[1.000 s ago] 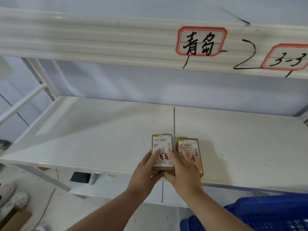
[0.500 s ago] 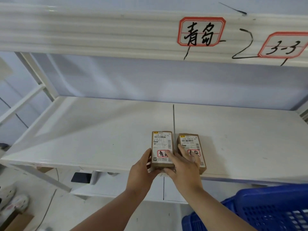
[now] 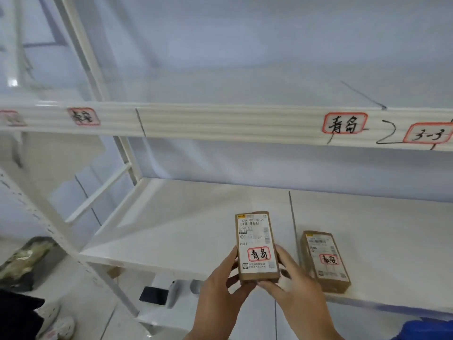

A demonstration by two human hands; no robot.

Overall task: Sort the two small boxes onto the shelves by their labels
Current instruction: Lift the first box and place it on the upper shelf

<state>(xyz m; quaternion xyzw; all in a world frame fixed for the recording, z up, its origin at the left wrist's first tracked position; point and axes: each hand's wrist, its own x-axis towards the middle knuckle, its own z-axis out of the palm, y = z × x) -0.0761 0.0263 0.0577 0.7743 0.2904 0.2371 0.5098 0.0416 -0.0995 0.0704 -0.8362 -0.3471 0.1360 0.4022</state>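
Both hands hold one small brown box (image 3: pixel 257 244) lifted off the white shelf (image 3: pixel 186 231). Its white shipping label carries a red-framed tag with handwritten characters. My left hand (image 3: pixel 220 288) grips the box's left and bottom edge, my right hand (image 3: pixel 294 288) its right and bottom edge. The second small box (image 3: pixel 324 260) lies flat on the shelf just right of the black dividing line (image 3: pixel 291 212), untouched. On the upper shelf's front rail sit red-framed tags: one (image 3: pixel 344 123) with matching characters, a "3-3" tag (image 3: pixel 427 136) to its right, and a blurred tag (image 3: pixel 83 116) far left.
White shelf uprights (image 3: pixel 81 57) and a diagonal brace stand at the left. A blue basket's corner (image 3: pixel 426 331) shows at the bottom right. Below the shelf lie a dark phone-like object (image 3: pixel 154 295) and a crumpled bag (image 3: pixel 24 261) on the floor at left.
The left box has been lifted off the shelf in both hands; the right hand left the right box. The camera tilted up and left, showing more of the upper rail.
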